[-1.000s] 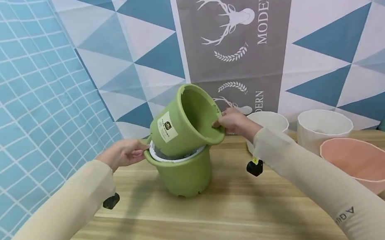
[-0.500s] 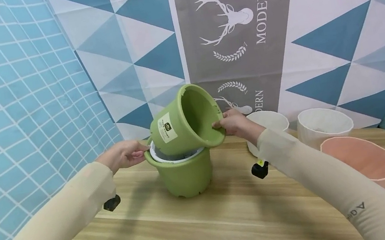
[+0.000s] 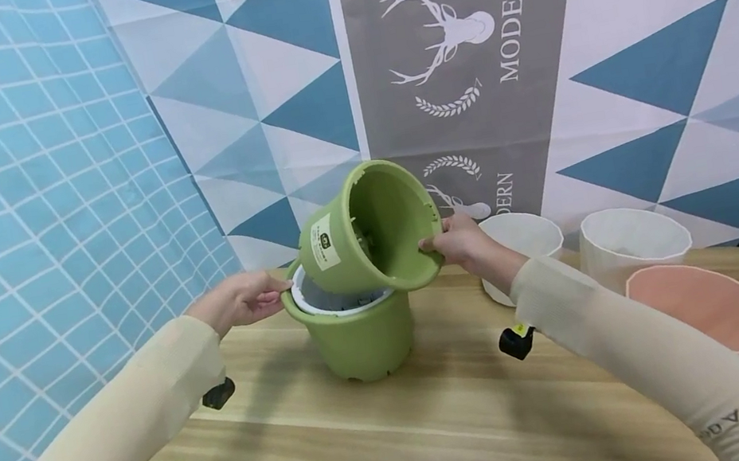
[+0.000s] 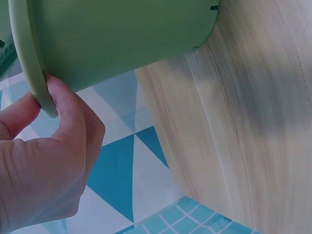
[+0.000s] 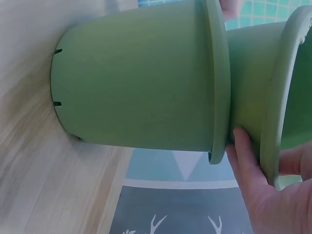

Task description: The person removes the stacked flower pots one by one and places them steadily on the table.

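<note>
A green plastic flowerpot [image 3: 362, 348] stands upright on the table, a white pot [image 3: 311, 302] nested inside it with its rim showing. My left hand [image 3: 245, 297] pinches the lower pot's rim at the left; the left wrist view shows thumb and fingers around that rim. Tilted over the opening is a second green flowerpot [image 3: 346, 262], a pale label on its side, its mouth turned right and toward me. My right hand [image 3: 462, 242] grips its rim, thumb inside and fingers outside along the wall. The tilted pot's base is hidden behind the white rim.
To the right, two white pots [image 3: 632, 237] [image 3: 522, 234] and a pink pot [image 3: 704, 306] stand on the wooden table [image 3: 375, 447]. A patterned cloth [image 3: 299, 104] hangs behind, and a blue grid cloth [image 3: 30, 195] covers the left side.
My right hand has drawn the upper green pot slightly right, and its mouth faces me more. More of the white rim and interior shows. My left hand keeps its grip on the lower rim.
</note>
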Motion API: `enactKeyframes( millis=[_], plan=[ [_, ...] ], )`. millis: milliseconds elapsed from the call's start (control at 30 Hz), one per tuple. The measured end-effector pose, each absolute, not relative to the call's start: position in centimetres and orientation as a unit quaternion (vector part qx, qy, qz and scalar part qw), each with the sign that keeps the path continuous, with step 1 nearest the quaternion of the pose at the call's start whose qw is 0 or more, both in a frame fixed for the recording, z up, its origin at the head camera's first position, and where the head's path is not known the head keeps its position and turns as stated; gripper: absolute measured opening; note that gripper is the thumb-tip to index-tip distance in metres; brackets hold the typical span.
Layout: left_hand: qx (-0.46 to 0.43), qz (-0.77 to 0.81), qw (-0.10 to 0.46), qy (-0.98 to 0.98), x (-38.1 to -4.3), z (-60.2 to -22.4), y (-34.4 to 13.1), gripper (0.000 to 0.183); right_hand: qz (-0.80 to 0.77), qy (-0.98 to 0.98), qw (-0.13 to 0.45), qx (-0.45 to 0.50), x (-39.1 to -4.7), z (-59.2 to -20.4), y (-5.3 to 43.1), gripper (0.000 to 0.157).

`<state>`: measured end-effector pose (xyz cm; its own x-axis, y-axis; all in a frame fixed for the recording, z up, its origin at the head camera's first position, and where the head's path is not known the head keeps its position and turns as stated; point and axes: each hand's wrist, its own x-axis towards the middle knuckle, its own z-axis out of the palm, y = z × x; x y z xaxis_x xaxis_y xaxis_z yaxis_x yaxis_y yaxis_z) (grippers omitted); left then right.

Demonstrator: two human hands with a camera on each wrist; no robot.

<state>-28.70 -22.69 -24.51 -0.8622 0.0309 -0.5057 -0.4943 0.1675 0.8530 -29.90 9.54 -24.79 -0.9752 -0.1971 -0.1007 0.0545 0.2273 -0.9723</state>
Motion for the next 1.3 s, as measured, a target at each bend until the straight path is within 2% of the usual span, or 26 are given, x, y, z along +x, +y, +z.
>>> enactKeyframes(
  millis=[1000, 1300],
  plan=[
    [-0.161, 0.705, 0.195, 0.662, -28.6, -25.2, -22.9, 0.005, -0.611, 0.784, 0.097, -0.053, -28.9, -24.8, 10.4, 0.032],
    [-0.149, 0.727, 0.199, 0.64, -28.4, -25.7, -23.4, 0.007, -0.648, 0.75, 0.129, -0.043, -29.0, -25.1, 11.1, 0.034]
  ],
)
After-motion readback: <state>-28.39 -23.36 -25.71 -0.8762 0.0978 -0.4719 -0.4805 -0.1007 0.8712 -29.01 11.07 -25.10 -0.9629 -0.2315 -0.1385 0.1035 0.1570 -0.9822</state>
